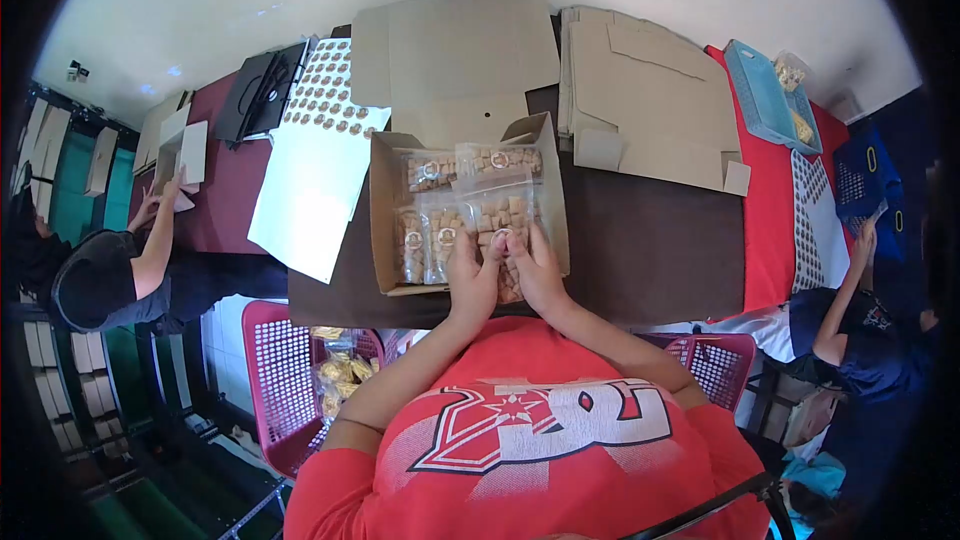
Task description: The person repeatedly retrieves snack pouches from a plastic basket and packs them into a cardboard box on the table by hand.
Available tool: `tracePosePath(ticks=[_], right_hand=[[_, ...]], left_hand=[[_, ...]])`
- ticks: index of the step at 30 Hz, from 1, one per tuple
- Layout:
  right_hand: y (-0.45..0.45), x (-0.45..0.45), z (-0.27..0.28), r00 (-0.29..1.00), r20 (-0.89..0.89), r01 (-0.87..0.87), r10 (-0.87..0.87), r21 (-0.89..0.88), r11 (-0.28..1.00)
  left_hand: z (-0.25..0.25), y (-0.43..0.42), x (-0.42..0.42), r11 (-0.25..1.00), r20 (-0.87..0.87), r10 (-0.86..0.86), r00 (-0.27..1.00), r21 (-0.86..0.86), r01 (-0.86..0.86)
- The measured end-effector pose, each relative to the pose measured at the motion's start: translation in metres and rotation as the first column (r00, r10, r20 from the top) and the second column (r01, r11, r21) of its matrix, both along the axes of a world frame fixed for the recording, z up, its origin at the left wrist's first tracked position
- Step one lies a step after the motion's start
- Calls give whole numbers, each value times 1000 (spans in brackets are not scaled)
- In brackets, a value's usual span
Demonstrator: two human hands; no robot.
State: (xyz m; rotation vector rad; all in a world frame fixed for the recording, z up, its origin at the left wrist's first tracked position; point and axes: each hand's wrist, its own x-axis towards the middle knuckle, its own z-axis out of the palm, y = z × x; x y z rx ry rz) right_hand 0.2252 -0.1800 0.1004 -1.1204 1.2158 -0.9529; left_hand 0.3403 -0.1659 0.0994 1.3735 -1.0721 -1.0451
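Note:
An open cardboard box [384,230] lies on the dark table in front of me. Inside it are several clear pouches [428,172] filled with small light-brown pieces, each with a round sticker. Over the box's near right part, one such clear pouch [500,202] is between my hands. My left hand [474,275] grips its left side and my right hand [540,272] its right side. Both thumbs meet on the front, over its sticker. The fingers behind the pouch are partly hidden.
Flat cardboard boxes [650,90] and a sticker sheet [310,160] lie on the table [660,240]. A pink basket [262,350] holding packets is below left, another pink basket [735,365] below right. Co-workers sit left [100,275] and right [850,340]. A blue tray [755,90] stands far right.

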Motion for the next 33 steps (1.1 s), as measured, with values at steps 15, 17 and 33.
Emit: tracePosePath(ticks=[15,17,33], right_hand=[[-10,51,-24,888,402,142,-223,221,965],[-11,52,-23,979,205,-5,-10,75,997],[-8,49,-6,936,273,149,-223,268,952]], left_hand=[[-11,-37,58,998,-41,-62,997,-11,62],[-1,-39,66,993,116,-105,988,70,97],[1,-42,58,975,318,-224,921,80,209]])
